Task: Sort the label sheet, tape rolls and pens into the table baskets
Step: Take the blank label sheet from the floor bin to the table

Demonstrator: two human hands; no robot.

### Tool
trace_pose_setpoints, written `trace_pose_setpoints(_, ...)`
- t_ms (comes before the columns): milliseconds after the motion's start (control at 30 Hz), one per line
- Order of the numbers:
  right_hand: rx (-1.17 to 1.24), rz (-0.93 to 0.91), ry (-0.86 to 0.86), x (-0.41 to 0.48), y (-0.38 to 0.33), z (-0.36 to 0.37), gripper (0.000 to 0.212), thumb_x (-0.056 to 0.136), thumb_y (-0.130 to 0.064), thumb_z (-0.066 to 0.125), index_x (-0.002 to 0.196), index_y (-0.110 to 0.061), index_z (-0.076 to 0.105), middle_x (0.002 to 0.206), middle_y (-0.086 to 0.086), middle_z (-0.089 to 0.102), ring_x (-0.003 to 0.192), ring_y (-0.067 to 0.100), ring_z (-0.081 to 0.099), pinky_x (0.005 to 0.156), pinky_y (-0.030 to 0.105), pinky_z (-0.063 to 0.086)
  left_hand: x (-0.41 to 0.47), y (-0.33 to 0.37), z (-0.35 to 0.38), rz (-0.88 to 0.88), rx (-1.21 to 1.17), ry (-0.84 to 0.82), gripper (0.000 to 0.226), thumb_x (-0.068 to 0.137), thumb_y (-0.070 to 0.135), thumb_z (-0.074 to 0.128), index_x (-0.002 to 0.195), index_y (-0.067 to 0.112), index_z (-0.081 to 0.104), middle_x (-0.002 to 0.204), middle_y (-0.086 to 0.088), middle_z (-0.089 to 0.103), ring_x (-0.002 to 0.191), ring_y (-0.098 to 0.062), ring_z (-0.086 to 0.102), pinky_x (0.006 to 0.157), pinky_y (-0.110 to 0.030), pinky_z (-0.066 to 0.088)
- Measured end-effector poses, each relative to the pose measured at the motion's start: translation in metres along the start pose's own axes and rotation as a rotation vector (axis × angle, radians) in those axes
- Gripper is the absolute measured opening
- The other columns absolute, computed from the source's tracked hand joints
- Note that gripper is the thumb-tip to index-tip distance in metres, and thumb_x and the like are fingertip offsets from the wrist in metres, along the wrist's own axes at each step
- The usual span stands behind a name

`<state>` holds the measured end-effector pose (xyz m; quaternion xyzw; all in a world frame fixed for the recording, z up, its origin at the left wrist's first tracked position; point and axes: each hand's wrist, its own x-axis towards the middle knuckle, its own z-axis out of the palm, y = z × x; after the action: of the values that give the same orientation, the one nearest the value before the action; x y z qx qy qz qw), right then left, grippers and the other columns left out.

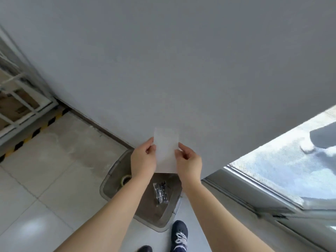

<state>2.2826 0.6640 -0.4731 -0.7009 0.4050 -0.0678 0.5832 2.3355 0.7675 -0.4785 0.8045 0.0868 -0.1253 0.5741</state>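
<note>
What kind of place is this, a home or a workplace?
Probably a workplace, such as a storeroom or workshop. Yellow-and-black hazard tape marks the tiled floor, and a white metal rack holds cardboard boxes. Both hands hold a label sheet above a grey bin on the floor.

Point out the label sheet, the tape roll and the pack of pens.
label sheet (167, 142): head view, upper middle of the white sheet held between both hands.
tape roll (126, 179): head view, visible rim of the roll in the grey bin.
pack of pens (160, 194): head view, middle of the clear pack.
</note>
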Motion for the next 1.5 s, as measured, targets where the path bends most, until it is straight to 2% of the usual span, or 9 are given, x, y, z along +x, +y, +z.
trace_pose_setpoints(200,0.029,-0.001,0.138,-0.032,-0.015,-0.047,0.032,0.09,-0.019,0.058,0.121,-0.021,0.066,0.084,-0.007,0.068,0.084,0.016,0.065,0.084,0.032,0.052,-0.038,0.037,0.01,0.096,0.022,-0.131,0.036,0.097,0.015,0.05,0.131,0.016,0.059,0.132,0.002,0.061,0.118,-0.015,0.057,0.103,-0.035,0.046)
trace_pose_setpoints(433,0.033,-0.033,0.301,-0.068,-0.023,-0.109,0.031,0.089,-0.02,0.06,0.119,-0.02,0.068,0.099,-0.001,0.071,0.085,0.009,0.059,0.078,0.019,0.041,-0.085,0.071,0.035,0.188,0.058,-0.268,0.035,0.096,0.014,0.05,0.129,0.014,0.06,0.131,0.001,0.061,0.119,-0.017,0.057,0.102,-0.031,0.045)
trace_pose_setpoints(600,0.042,-0.043,0.406,-0.093,-0.023,-0.16,0.03,0.088,-0.024,0.059,0.116,-0.024,0.07,0.095,-0.003,0.075,0.083,0.009,0.063,0.071,0.018,0.047,-0.126,0.097,0.062,0.241,0.065,-0.361,0.034,0.096,0.014,0.051,0.129,0.012,0.06,0.126,-0.004,0.065,0.111,-0.019,0.061,0.094,-0.028,0.048)
trace_pose_setpoints(667,0.046,-0.047,0.442,-0.103,-0.02,-0.183,0.032,0.088,-0.025,0.059,0.118,-0.022,0.069,0.092,-0.004,0.075,0.084,0.01,0.065,0.077,0.026,0.051,-0.147,0.107,0.074,0.259,0.055,-0.407,0.034,0.095,0.014,0.052,0.127,0.01,0.061,0.126,-0.005,0.064,0.111,-0.019,0.061,0.095,-0.029,0.049)
trace_pose_setpoints(833,0.04,-0.049,0.566,-0.138,-0.012,-0.249,0.032,0.089,-0.022,0.06,0.12,-0.02,0.068,0.083,-0.006,0.069,0.082,0.01,0.063,0.075,0.024,0.046,-0.206,0.126,0.107,0.343,0.074,-0.533,0.033,0.094,0.011,0.053,0.126,0.008,0.063,0.117,0.002,0.066,0.101,-0.012,0.06,0.082,-0.019,0.04)
trace_pose_setpoints(1000,0.069,-0.032,0.686,-0.19,0.006,-0.316,0.029,0.089,-0.019,0.061,0.117,-0.017,0.069,0.086,-0.002,0.07,0.082,0.012,0.062,0.077,0.027,0.049,-0.283,0.135,0.14,0.373,0.093,-0.667,0.032,0.093,0.019,0.052,0.121,0.019,0.066,0.109,0.0,0.072,0.097,-0.019,0.065,0.088,-0.034,0.052)
trace_pose_setpoints(1167,0.119,-0.009,0.849,-0.256,0.034,-0.385,0.027,0.087,-0.015,0.061,0.113,-0.016,0.072,0.094,0.002,0.072,0.085,0.015,0.062,0.081,0.03,0.05,-0.379,0.139,0.166,0.44,0.068,-0.814,0.027,0.093,0.016,0.052,0.113,0.019,0.07,0.087,0.004,0.066,0.081,-0.016,0.059,0.073,-0.031,0.046)
trace_pose_setpoints(1367,0.22,0.016,1.004,-0.335,0.075,-0.461,0.027,0.085,-0.017,0.063,0.111,-0.018,0.072,0.083,-0.005,0.071,0.087,0.021,0.067,0.086,0.043,0.055,-0.491,0.132,0.194,0.505,0.058,-1.015,0.03,0.094,0.02,0.051,0.118,0.02,0.069,0.103,0.003,0.071,0.086,-0.014,0.062,0.071,-0.028,0.047)
trace_pose_setpoints(1500,0.283,0.009,1.091,-0.388,0.1,-0.501,0.022,0.088,-0.01,0.061,0.106,-0.011,0.073,0.091,0.004,0.073,0.08,0.016,0.064,0.071,0.029,0.052,-0.56,0.127,0.203,0.504,0.062,-1.124,0.032,0.094,0.014,0.049,0.12,0.019,0.067,0.091,0.006,0.065,0.084,-0.016,0.059,0.078,-0.032,0.049)
